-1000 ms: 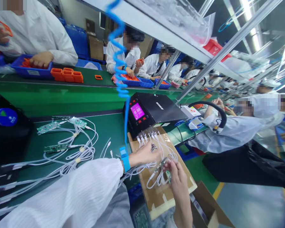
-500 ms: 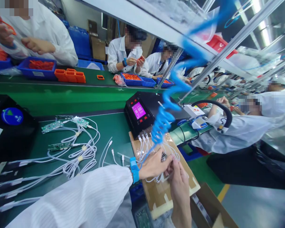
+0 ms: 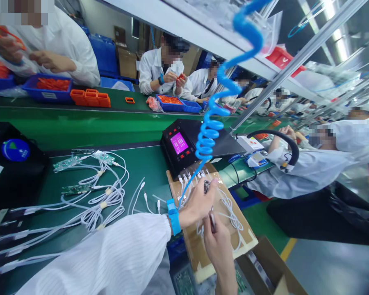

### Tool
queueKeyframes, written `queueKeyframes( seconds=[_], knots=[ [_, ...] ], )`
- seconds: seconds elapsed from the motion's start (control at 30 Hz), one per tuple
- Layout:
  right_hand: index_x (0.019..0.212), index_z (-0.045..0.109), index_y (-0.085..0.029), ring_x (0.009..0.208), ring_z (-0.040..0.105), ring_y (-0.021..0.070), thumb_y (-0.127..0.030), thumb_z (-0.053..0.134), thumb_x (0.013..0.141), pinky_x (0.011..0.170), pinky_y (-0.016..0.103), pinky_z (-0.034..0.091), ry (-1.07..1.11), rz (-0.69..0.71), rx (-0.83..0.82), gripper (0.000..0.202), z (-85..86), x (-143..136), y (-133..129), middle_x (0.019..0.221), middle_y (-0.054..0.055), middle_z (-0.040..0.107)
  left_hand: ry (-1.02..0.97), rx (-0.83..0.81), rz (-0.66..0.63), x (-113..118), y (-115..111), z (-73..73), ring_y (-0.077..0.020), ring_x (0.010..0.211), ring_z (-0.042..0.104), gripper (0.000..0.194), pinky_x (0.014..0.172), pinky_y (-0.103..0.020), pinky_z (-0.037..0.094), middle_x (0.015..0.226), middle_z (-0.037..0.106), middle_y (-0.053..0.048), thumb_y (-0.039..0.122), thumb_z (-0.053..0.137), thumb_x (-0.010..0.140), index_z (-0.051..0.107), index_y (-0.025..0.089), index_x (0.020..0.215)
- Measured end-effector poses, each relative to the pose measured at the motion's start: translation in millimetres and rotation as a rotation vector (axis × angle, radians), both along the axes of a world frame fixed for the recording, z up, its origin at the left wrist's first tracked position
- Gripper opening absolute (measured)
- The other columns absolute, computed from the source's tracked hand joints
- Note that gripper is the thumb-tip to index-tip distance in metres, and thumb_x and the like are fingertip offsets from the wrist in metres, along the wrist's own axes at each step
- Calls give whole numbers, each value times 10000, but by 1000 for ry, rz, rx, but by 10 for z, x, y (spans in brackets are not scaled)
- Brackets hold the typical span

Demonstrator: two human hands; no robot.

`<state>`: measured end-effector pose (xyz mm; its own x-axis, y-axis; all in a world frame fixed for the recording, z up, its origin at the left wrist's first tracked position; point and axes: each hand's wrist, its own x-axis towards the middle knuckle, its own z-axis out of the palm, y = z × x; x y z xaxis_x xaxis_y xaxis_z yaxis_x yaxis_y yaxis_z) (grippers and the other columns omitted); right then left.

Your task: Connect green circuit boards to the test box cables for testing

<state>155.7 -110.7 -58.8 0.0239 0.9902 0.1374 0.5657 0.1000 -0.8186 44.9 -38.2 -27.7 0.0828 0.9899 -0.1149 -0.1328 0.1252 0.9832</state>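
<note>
My left hand [image 3: 199, 203], with a blue wrist strap [image 3: 173, 217] and its coiled blue cord [image 3: 209, 133], is closed over the cardboard board. A small dark, metallic-looking part [image 3: 206, 187] shows between its thumb and fingers; its kind is unclear. Just below, my right hand [image 3: 219, 241] is closed in a pinch around a slim greyish piece [image 3: 213, 221], too small and covered to name. White cables [image 3: 232, 213] lie looped on the taped cardboard [image 3: 247, 233] beside both hands. Several white plugs [image 3: 185, 179] sit at the front of a black box with a lit pink screen [image 3: 178, 142].
Left on the green bench lie bundled white cables [image 3: 106, 205] with green circuit boards [image 3: 67, 162]. Loose cable ends [image 3: 146, 198] point up near my left sleeve. An open carton [image 3: 272, 266] stands below right. Co-workers sit across, behind blue bins [image 3: 49, 94] of orange parts.
My left hand has moved slightly up and its dark part now shows more. My right hand has shifted down and left, uncovering the looped cables. The coiled cord has swung left.
</note>
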Motion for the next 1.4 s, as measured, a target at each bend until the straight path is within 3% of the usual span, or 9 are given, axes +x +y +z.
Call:
queueKeyframes(
  seconds=[0.23, 0.43, 0.6, 0.8, 0.9, 1.0, 1.07, 1.2, 1.4],
  knots=[
    [725, 564, -225, 575, 528, 143, -465, 413, 1064, 578, 248, 415, -27, 138, 144, 442, -33, -51, -121, 633, -5, 584, -146, 36, 165, 61, -98, 121, -116, 614, 525, 489, 592, -231, 428, 709, 543, 31, 704, 428, 1010, 545, 231, 1044],
    [722, 519, -227, 584, 519, 127, -345, 411, 1089, 591, 245, 376, -152, 225, 224, 400, -101, -110, -215, 649, -18, 552, -436, 43, 410, -126, 80, 600, -79, 471, 458, 506, 450, -197, 332, 653, 499, 50, 719, 430, 1004, 453, 221, 916],
    [1042, 650, -201, 868, 657, 222, -488, 532, 1050, 783, 322, 505, -226, 224, 85, 310, -115, -111, -140, 918, 71, 691, -469, -210, 131, -226, 37, 779, -105, 486, 527, 543, 465, -202, 395, 603, 527, 27, 719, 648, 896, 517, 197, 827],
    [1490, 524, -270, 1201, 660, 292, -668, 933, 579, 1065, 395, 537, 10, 566, -98, 1076, 258, 200, -244, 1347, 104, 655, -513, -563, 34, -110, -13, 655, -132, 491, 584, 534, 510, -224, 509, 550, 543, -1, 636, 498, 1012, 580, 168, 767],
    [1471, 556, -306, 1303, 611, 283, -606, 844, 779, 1133, 430, 492, -20, 427, 20, 807, 247, 472, -149, 1429, 94, 619, -470, -588, 20, -71, 43, 609, -135, 517, 615, 523, 544, -225, 540, 563, 574, -11, 592, 470, 1040, 617, 151, 800],
    [1325, 672, -264, 1365, 549, 315, -419, 668, 989, 1163, 528, 430, -278, 97, 130, 370, 16, 731, 145, 1340, 111, 676, -449, -577, 7, -26, 93, 565, -131, 532, 628, 500, 570, -229, 560, 611, 616, -22, 563, 463, 1054, 633, 142, 843],
    [1193, 732, -227, 1306, 575, 349, -347, 641, 1002, 1106, 559, 449, -423, 52, 119, 244, -168, 868, 352, 1199, 129, 733, -451, -535, 18, 18, 120, 519, -119, 537, 623, 464, 575, -225, 561, 665, 646, -26, 551, 484, 1051, 621, 148, 865],
    [949, 743, -211, 966, 656, 284, -319, 548, 1034, 891, 447, 513, -460, 132, 45, 239, -337, 1030, 538, 934, 104, 741, -383, -483, 11, 125, 158, 362, -97, 529, 590, 405, 544, -205, 530, 723, 647, -1, 571, 653, 965, 576, 177, 912],
    [936, 685, -213, 845, 649, 197, -461, 572, 1017, 816, 328, 486, -64, 95, -22, 284, -114, 1139, 495, 892, 35, 714, -152, -421, -86, 310, 95, 11, -78, 536, 522, 300, 490, -175, 428, 710, 569, 48, 430, 719, 945, 526, 201, 970]
  ],
)
